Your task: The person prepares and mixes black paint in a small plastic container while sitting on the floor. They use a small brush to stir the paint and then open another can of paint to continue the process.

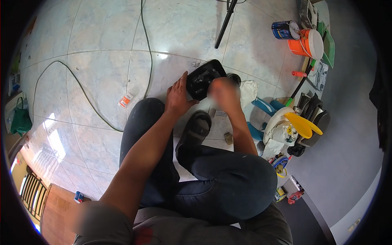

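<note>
A black rectangular tray (200,79) with whitish smears inside lies on the tiled floor in front of me. My left hand (178,97) holds it along its left side, thumb at the near edge and fingers up the far side. Over the tray's right end is my right hand (225,94), its fingers closed and partly smeared. Something orange shows at those fingers, but what it is I cannot make out. Just beyond that hand a dark round container (234,77) is partly hidden. A white crumpled bag (248,92) lies to its right.
A green cable (148,49) crosses the floor on the left, near an orange-and-white packet (125,99). Along the right wall stand an orange bucket (304,44), a dark blue paint can (284,30), and yellow and blue tools. A small block (228,139) lies beside my shoe (198,127).
</note>
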`<state>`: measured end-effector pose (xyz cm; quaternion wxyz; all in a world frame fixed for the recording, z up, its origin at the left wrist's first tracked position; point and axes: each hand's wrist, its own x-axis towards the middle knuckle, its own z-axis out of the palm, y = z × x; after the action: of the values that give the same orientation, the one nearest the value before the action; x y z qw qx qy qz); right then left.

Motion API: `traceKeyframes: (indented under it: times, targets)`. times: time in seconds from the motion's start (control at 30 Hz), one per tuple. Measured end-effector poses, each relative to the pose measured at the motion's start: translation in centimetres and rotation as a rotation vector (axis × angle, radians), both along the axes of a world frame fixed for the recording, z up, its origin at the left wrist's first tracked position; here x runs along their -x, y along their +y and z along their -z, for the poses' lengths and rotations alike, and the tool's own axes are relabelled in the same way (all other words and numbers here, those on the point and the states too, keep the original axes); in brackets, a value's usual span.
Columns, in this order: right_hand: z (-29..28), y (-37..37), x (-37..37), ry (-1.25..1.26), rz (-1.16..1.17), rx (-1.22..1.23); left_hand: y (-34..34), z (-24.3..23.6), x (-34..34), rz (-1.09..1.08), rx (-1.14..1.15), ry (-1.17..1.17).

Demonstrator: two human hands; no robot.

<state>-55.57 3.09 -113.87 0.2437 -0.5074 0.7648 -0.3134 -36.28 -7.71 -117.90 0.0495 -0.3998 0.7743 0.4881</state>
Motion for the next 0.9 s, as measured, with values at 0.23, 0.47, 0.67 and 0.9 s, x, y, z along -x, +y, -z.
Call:
traceKeyframes:
  times: [0.23,0.47,0.67,0.9]
  targets:
    - [-0.2,-0.4,-1.1,-0.232,-0.086,-0.127,0.0,0.1,-0.1,-0.003,0.006,0.021]
    - [-1.5,-0.1,0.9,0.107,0.016,-0.006,-0.3,-0.3,-0.7,-0.003,0.006,-0.003]
    - [-0.7,1.3,0.3,0.302,-0.021,-0.008,0.0,-0.3,0.1,0.006,0.036,0.002]
    - [0.3,1.9,-5.3,0.097,-0.015,-0.017,0.0,0.0,-0.1,-0.001,0.038,-0.010]
